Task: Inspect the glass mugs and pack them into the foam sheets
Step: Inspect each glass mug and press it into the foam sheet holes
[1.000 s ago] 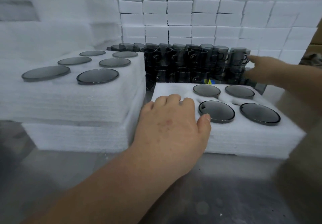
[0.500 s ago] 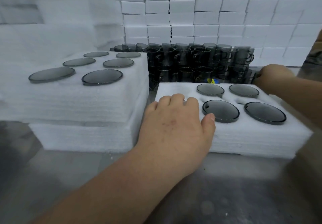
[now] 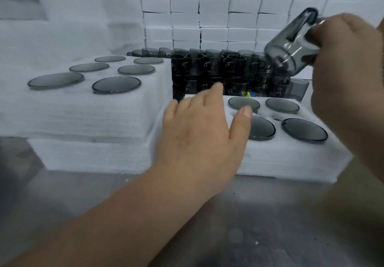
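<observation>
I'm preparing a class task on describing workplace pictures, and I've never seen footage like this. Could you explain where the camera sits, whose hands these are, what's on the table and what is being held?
There is no machine here. A person works with bare hands, and the single camera sits on their head, looking forward and down. The left hand is open over the near foam block, where four dark round glass bases show in its holes. The right hand grips a smoky glass mug, tilted in the air. Many loose mugs stand behind. On the left is a taller foam stack showing six more bases. Everything rests on a grey metal table.
</observation>
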`<state>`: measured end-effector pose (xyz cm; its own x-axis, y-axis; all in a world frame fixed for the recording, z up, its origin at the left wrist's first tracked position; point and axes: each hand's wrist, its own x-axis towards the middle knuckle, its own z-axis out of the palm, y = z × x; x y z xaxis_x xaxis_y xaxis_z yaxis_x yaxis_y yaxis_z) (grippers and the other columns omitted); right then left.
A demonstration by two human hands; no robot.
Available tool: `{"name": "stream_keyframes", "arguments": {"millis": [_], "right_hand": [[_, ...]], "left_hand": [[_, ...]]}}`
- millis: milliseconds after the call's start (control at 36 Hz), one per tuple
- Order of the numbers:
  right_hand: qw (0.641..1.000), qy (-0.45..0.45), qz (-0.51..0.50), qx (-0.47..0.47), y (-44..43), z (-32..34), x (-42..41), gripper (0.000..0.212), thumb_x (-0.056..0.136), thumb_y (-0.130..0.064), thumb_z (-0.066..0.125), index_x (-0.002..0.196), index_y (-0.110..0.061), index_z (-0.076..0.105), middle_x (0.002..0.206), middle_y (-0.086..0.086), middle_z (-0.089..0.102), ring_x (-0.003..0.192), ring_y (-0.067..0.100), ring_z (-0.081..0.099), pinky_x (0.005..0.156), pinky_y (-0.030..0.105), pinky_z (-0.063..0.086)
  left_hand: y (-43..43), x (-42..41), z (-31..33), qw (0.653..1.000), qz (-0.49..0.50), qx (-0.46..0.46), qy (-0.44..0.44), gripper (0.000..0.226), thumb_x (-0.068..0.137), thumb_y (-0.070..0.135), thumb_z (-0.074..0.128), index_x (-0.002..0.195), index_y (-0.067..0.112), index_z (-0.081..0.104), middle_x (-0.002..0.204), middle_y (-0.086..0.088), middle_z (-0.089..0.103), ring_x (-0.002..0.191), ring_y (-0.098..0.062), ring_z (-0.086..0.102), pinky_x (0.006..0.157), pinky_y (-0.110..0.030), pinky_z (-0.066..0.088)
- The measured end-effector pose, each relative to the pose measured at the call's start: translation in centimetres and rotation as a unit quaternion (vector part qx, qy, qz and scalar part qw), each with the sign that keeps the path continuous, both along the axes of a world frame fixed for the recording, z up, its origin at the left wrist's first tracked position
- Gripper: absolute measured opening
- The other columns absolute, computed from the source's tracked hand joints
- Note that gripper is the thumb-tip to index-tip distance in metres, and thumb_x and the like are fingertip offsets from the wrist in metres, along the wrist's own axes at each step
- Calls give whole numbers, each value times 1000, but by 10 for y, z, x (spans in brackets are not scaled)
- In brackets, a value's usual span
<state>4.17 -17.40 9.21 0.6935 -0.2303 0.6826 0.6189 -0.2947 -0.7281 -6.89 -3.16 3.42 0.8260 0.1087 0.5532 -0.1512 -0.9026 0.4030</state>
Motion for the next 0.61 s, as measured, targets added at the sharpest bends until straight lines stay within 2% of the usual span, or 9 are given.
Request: {"name": "stream_keyframes", "arguments": {"millis": [56,111,250,333,389,445,500,556,611], "right_hand": [[997,12,74,4,14,-5,-24,19,82,-15,49,63,-13,48,57,-5,41,50,5,39,46,15,34],[989,33,146,9,25,-11,-41,13,75,-16,51,63,-13,54,62,4,47,58,13,44,49,20,37],[975,55,213,-19,33,-21,-52,14,68,-19,51,65,-11,62,66,8,57,61,17,52,53,25,42],[973,36,227,-38,32,-25,-53,18,67,-20,51,63,-26,68,68,-2,62,62,12,55,55,20,46],[969,23,240,-53,32,-25,-53,21,67,-20,51,59,-31,67,73,-11,65,66,6,58,61,20,48],[965,17,253,-63,32,-25,-54,23,67,-20,51,57,-34,66,77,-17,67,69,2,59,64,19,49],[962,18,264,-63,32,-25,-55,23,66,-19,50,56,-32,66,78,-19,67,69,0,59,60,16,49],[961,18,267,-69,31,-25,-55,22,66,-19,50,55,-31,65,84,-20,67,75,-3,61,59,15,47],[962,15,260,-88,30,-25,-55,22,66,-20,50,54,-32,64,87,-19,66,83,-3,61,67,17,47]], "left_hand": [[0,-2,3,998,-16,-50,-34,70,83,55,20,145,21,25,135,5,48,118,-10,33,108,-39,23],[1,-2,3,994,-32,-94,-40,72,82,55,22,146,23,20,135,7,47,119,-9,37,109,-41,25],[1,0,3,986,-68,-150,-40,69,80,56,26,144,30,24,125,12,51,114,-8,44,105,-42,31],[1,0,4,987,-73,-140,-25,64,78,59,29,135,32,39,108,11,60,81,-12,48,97,-51,38],[0,0,5,988,-63,-137,-14,62,75,62,31,129,34,44,95,12,62,72,-13,43,94,-53,41],[-1,-1,5,987,-62,-149,-14,59,73,64,34,123,37,47,95,15,61,88,-12,52,96,-48,41],[0,-1,5,983,-70,-169,-7,60,68,70,36,119,40,48,99,16,61,107,-13,51,96,-44,41],[0,0,5,979,-83,-185,-1,64,61,72,36,116,43,49,101,17,61,111,-15,50,94,-41,42],[0,0,5,976,-87,-198,-8,55,59,71,39,104,45,53,95,19,61,107,-13,52,88,-38,45]]}}
